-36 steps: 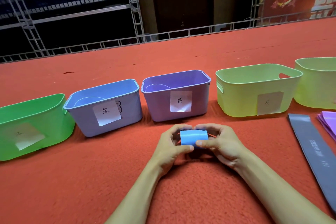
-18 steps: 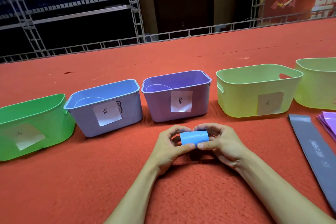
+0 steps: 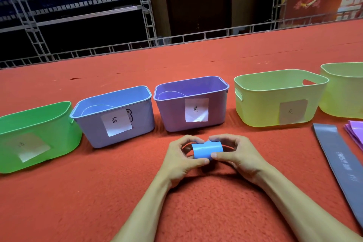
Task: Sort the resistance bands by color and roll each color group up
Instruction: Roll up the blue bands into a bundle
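A rolled blue resistance band is held just above the red carpet, in front of the purple bin. My left hand grips its left end and my right hand grips its right end, thumbs meeting under the roll. The blue bin stands to the left, with a paper label on its front. A grey band lies flat at the right, and purple bands are stacked beside it at the frame edge.
A green bin stands at the far left. Two yellow-green bins stand at the right. Red carpet stretches in front of and behind the row. A metal railing edges the floor at the back.
The blue roll has stayed between both hands in nearly the same spot. The fingers have shifted slightly around its ends.
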Action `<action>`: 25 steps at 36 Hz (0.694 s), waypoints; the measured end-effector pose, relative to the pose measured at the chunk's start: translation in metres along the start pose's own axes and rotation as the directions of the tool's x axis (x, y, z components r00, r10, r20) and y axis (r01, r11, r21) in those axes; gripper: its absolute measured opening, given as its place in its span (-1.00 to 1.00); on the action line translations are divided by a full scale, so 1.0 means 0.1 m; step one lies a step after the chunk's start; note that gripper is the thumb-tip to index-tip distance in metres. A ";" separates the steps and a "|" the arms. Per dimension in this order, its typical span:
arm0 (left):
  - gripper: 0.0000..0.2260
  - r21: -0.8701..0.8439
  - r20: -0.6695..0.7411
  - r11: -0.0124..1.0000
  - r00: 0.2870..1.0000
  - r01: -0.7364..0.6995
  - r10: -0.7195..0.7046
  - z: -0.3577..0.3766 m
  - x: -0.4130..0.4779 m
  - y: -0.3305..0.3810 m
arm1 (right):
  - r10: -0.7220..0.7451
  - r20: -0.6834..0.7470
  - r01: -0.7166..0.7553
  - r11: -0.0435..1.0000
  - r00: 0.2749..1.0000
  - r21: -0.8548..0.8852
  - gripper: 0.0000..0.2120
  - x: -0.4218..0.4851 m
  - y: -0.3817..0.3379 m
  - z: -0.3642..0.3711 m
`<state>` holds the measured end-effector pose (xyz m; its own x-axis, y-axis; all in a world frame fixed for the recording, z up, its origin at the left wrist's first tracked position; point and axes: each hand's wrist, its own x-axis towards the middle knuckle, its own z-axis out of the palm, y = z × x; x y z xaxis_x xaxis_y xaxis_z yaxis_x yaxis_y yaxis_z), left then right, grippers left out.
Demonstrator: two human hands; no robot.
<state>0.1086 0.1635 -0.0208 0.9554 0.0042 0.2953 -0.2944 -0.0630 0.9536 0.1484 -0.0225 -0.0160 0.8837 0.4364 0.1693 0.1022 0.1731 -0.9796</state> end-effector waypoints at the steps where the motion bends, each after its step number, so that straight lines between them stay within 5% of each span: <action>1: -0.62 0.000 0.005 1.000 1.000 0.003 -0.003 0.00 0.00 0.00 | -0.028 -0.008 0.028 0.997 1.000 -0.072 -0.55 0.00 -0.01 0.00; 25: -0.61 0.028 0.001 0.999 0.999 0.036 -0.036 0.01 -0.03 0.04 | -0.201 0.085 0.215 0.828 0.976 -0.518 -0.62 -0.02 -0.09 -0.03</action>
<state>0.1047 0.1618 -0.0182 0.9654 0.0055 0.2607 -0.2591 -0.0903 0.9616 0.1467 -0.0274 -0.0076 0.8030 0.4665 0.3709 0.5117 -0.2204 -0.8305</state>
